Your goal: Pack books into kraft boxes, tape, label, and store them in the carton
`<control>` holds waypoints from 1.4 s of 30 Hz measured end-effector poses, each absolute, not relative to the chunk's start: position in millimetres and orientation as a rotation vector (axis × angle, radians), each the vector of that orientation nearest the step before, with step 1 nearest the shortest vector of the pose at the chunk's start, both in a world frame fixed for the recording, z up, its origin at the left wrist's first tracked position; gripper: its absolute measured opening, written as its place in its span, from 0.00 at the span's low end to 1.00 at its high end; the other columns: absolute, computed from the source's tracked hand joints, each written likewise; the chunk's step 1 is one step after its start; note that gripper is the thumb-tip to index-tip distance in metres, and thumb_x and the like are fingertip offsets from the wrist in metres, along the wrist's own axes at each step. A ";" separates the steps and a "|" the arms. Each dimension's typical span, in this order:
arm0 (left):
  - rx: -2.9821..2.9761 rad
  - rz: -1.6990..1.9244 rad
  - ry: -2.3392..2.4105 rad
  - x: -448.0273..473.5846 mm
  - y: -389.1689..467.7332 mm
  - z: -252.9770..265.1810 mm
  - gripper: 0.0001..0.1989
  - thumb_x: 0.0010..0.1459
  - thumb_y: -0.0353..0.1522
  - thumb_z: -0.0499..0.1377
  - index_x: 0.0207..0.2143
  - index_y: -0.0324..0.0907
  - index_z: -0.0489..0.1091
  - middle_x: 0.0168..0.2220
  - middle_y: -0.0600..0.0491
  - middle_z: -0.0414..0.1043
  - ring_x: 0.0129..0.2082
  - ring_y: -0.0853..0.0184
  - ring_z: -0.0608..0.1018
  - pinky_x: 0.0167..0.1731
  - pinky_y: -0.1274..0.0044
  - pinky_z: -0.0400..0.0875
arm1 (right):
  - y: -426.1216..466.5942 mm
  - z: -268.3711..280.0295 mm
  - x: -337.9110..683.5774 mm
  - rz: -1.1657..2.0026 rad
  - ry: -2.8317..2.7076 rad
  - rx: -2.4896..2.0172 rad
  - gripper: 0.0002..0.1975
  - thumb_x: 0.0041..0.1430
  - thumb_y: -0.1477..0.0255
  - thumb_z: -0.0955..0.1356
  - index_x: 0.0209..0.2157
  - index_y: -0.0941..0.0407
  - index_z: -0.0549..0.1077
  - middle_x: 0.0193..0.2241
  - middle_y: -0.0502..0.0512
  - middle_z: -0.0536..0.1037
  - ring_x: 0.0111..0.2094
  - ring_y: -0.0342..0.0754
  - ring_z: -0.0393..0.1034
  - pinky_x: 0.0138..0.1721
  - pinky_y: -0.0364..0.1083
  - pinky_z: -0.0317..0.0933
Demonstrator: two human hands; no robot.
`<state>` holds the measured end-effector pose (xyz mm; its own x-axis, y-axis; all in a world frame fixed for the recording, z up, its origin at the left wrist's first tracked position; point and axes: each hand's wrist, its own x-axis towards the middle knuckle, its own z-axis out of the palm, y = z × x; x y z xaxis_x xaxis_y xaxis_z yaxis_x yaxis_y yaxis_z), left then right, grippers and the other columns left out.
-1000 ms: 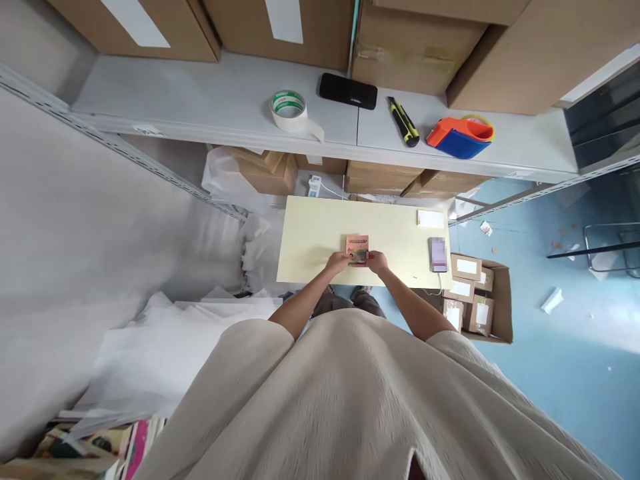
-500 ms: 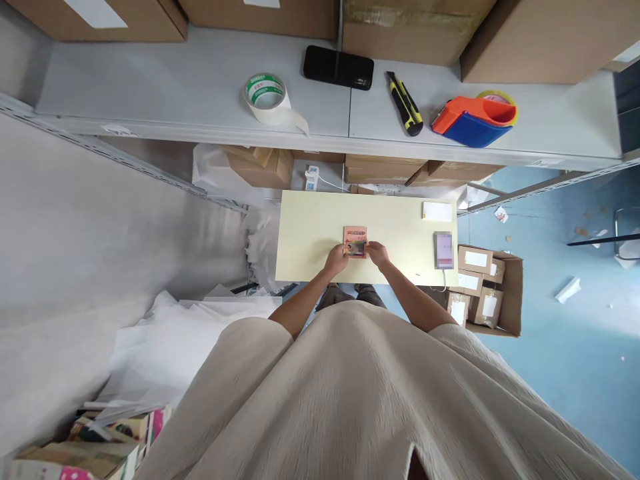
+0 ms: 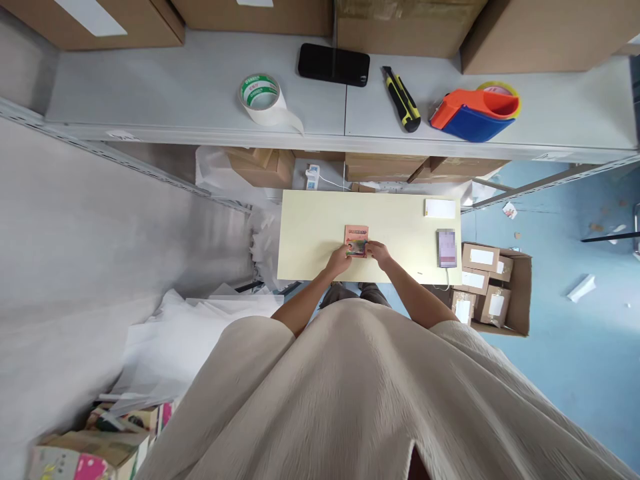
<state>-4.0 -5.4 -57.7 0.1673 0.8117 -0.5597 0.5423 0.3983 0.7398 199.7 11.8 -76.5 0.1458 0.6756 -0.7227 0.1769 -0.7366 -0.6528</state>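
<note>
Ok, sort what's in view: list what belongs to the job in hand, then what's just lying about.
Job in hand:
pink printed item, left hand and right hand at its edges
pale yellow table

Apparently just lying about:
on the shelf: tape roll, black phone, utility knife, tape dispenser
on the table: lit-screen device, white item

A pale yellow worktop (image 3: 310, 213) is standing in the middle. A long grey shelf (image 3: 200, 87) is running across the far side, higher up, and metal bars (image 3: 150, 172) are slanting down at its 2 ends. Blue floor (image 3: 570, 380) is showing on the right, with light shining on it. A smooth grey surface (image 3: 100, 267), maybe wall or floor, is filling the left.
</note>
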 end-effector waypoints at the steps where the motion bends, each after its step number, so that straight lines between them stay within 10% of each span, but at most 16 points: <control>1: 1.252 0.288 1.512 -4.3 -5.5 -57.5 0.24 0.60 0.20 0.65 0.56 0.43 0.82 0.61 0.42 0.84 0.64 0.47 0.82 0.69 0.63 0.73 | 11.4 -77.0 198.8 1.634 -0.750 -2.028 0.15 0.50 0.59 0.76 0.37 0.53 0.81 0.30 0.52 0.82 0.36 0.51 0.76 0.39 0.47 0.67; 14: 0.969 0.633 1.399 10.6 7.3 -51.3 0.14 0.69 0.30 0.64 0.55 0.40 0.79 0.60 0.39 0.84 0.61 0.56 0.85 0.64 0.67 0.76 | 12.6 -38.7 192.4 1.631 -0.686 -1.874 0.21 0.65 0.46 0.72 0.38 0.51 0.74 0.42 0.59 0.86 0.45 0.53 0.82 0.44 0.48 0.73; 21: 0.986 0.687 1.536 -31.9 15.6 -41.7 0.17 0.74 0.34 0.60 0.61 0.44 0.79 0.63 0.43 0.83 0.62 0.58 0.84 0.62 0.70 0.77 | 15.4 -34.3 163.6 1.784 -0.778 -1.755 0.14 0.62 0.58 0.75 0.42 0.52 0.82 0.47 0.60 0.88 0.45 0.52 0.82 0.44 0.47 0.72; 42: 1.004 0.438 1.537 -60.0 0.8 -57.3 0.20 0.63 0.28 0.63 0.57 0.42 0.77 0.67 0.39 0.80 0.68 0.54 0.81 0.65 0.68 0.73 | 1.6 -64.0 147.9 1.612 -0.773 -1.991 0.15 0.51 0.62 0.78 0.40 0.53 0.80 0.34 0.56 0.84 0.39 0.53 0.79 0.40 0.48 0.70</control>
<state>-60.0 0.8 -57.3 0.0598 0.7887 -0.6119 0.3476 0.5582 0.7534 147.9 1.6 -64.0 0.1544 0.6776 -0.7191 0.1365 -0.7354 -0.6637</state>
